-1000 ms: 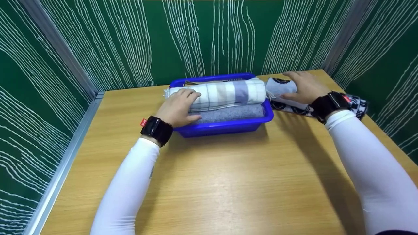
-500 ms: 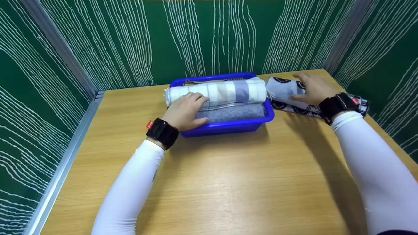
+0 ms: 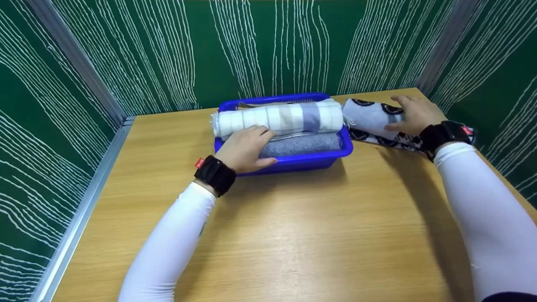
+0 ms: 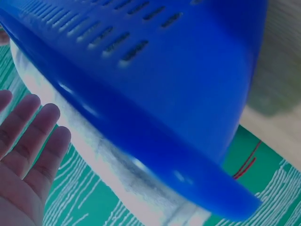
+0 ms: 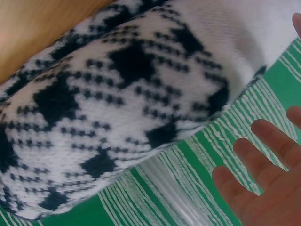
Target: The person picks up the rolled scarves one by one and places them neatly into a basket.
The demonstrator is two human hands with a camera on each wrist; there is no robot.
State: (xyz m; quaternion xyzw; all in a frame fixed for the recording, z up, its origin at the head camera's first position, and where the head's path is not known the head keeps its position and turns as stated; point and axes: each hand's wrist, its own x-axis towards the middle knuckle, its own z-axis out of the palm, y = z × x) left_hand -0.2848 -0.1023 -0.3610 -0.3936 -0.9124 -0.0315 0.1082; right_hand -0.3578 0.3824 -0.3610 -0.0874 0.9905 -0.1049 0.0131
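A blue plastic basket [image 3: 310,160] stands at the back of the wooden table. It holds a rolled white-and-grey striped towel [image 3: 293,117] and, in front of that, a grey towel [image 3: 306,144]. My left hand [image 3: 247,147] rests on the basket's front left corner, fingers relaxed, beside the striped roll. The left wrist view shows the basket's wall [image 4: 178,94] close up and straight fingers [image 4: 28,150]. Right of the basket lies a rolled black-and-white patterned cloth [image 3: 369,117]. My right hand [image 3: 413,113] lies flat on top of it. In the right wrist view the cloth [image 5: 117,108] fills the frame, with spread fingers [image 5: 263,169] beside it.
Green walls with white wavy lines close in the table [image 3: 293,230] at the back and both sides. An aluminium rail [image 3: 79,209] runs along the left edge. The patterned cloth lies close to the right wall.
My left hand has slid off the striped roll, toward me and to the right, onto the basket's front. My right hand has moved right along the patterned cloth.
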